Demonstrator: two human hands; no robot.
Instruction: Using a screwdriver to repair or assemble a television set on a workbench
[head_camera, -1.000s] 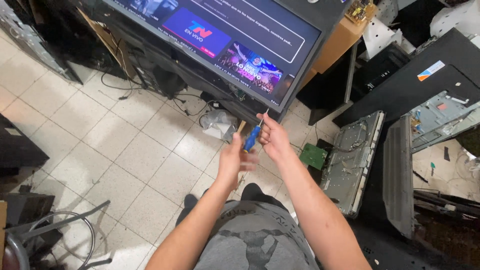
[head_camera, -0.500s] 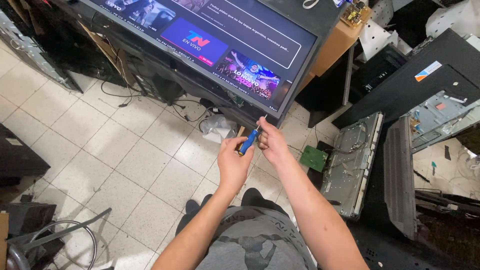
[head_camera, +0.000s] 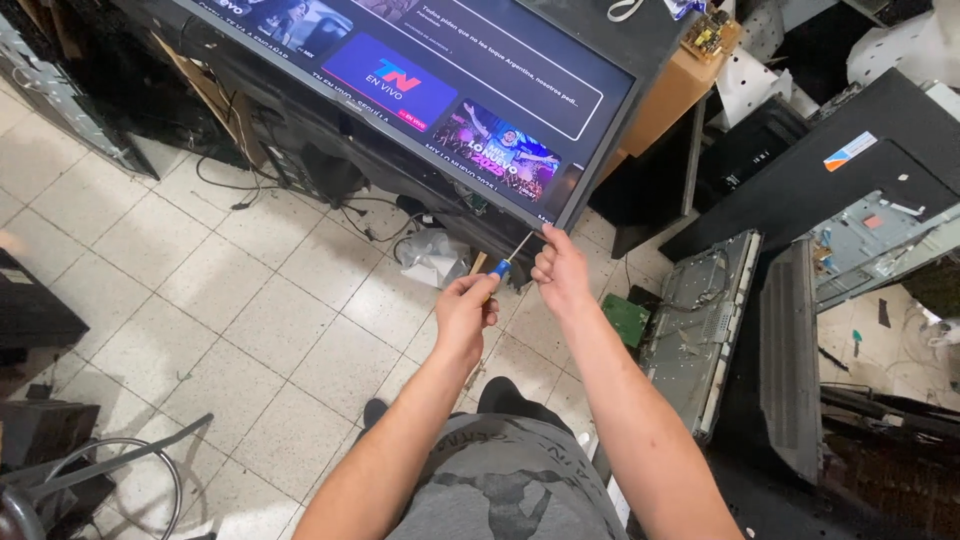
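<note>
A large flat television (head_camera: 470, 100), switched on with a lit screen, lies tilted across a dark stand in front of me. My left hand (head_camera: 465, 310) is closed around the blue handle of a screwdriver (head_camera: 512, 255), whose thin metal shaft points up at the television's lower right corner. My right hand (head_camera: 560, 275) pinches that corner of the black frame, just right of the screwdriver tip. Both forearms reach out over my grey shirt.
White tiled floor (head_camera: 230, 320) with loose cables and a crumpled plastic bag (head_camera: 435, 258) under the stand. To the right lean stripped television panels (head_camera: 700, 320) and a green circuit board (head_camera: 628, 318). A wooden table (head_camera: 670, 95) stands behind. Dark equipment sits at the lower left.
Both hands have risen toward the television's lower corner. The screwdriver, earlier held between the hands, now points at the frame edge, and the right hand grips the corner.
</note>
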